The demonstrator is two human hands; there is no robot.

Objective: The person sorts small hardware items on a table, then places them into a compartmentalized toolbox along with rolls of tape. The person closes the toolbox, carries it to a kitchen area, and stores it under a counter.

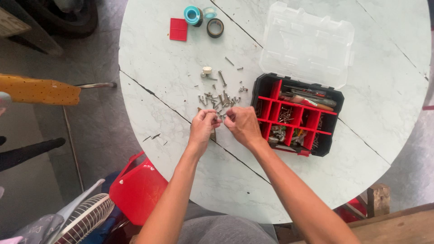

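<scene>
My left hand point(203, 128) and my right hand point(242, 125) meet over the round pale table point(172, 77), fingertips pinched together on small metal screws. Just beyond my fingers lies a loose pile of screws point(219, 98), with more screws scattered farther out. A small white fitting point(206, 70) sits among them. To the right of my right hand stands an open black organiser box point(296, 115) with red dividers holding screws and small parts; its clear lid point(307, 43) is folded back.
A red square piece point(178, 29), a blue tape roll point(193, 15) and a dark tape roll point(215, 28) lie at the table's far side. A red container point(138, 187) and a white fan point(86, 219) stand on the floor at the left.
</scene>
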